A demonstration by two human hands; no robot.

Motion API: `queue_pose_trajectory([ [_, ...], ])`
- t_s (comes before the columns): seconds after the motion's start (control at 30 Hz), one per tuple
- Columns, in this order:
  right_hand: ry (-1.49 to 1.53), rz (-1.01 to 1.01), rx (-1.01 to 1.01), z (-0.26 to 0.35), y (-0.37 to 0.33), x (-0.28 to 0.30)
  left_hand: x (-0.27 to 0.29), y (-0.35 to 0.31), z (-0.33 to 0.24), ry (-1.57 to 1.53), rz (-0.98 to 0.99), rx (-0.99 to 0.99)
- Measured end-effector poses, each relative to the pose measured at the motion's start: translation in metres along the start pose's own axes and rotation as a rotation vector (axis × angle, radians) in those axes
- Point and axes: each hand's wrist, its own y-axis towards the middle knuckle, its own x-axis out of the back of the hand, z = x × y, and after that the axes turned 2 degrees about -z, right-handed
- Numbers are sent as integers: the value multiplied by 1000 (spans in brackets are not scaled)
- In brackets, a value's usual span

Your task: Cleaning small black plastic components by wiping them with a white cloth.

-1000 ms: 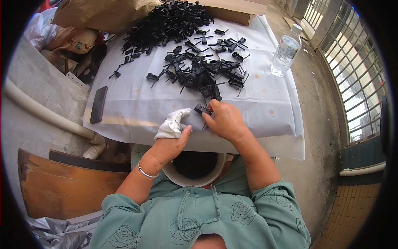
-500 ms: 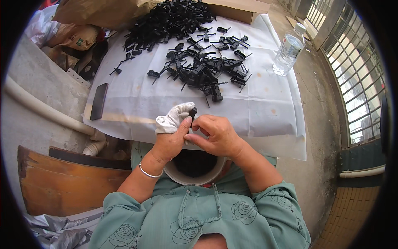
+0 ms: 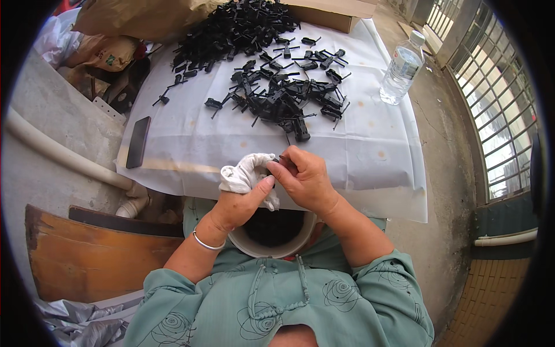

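Note:
My left hand (image 3: 243, 195), its fingers wrapped in a white cloth glove (image 3: 247, 173) with the thumb bare, is closed around a small black plastic part. Only a dark bit of that part shows between the hands. My right hand (image 3: 307, 180) is pinched at the same part, thumb and forefinger meeting beside the glove. Directly below both hands stands a white bucket (image 3: 276, 253) with a dark inside, between my knees. Beyond them, many black plastic parts (image 3: 289, 98) with thin stems lie loosely over the white table cover (image 3: 191, 147).
A larger heap of the black parts (image 3: 231, 29) rises at the far side, near a cardboard box (image 3: 329, 14). A clear water bottle (image 3: 400, 68) stands at the right edge. A dark phone (image 3: 138, 142) lies left. A pipe (image 3: 69, 156) runs along the wall.
My right hand has risen and turned, its fingertips now at the top of the black part. My left hand's gloved fingers have tipped lower, hiding most of the part.

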Motion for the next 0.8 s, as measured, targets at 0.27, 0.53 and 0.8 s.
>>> queue_pose_trajectory([
  [0.27,128,263,-4,-4,1,9,2,1,-4,228,-126,-26],
  [0.53,222,237,-261,-8,-8,-12,3,2,2,942,-168,-587],
  [0.8,46,311,-141,-4,3,13,9,0,-8,124,-143,-136],
])
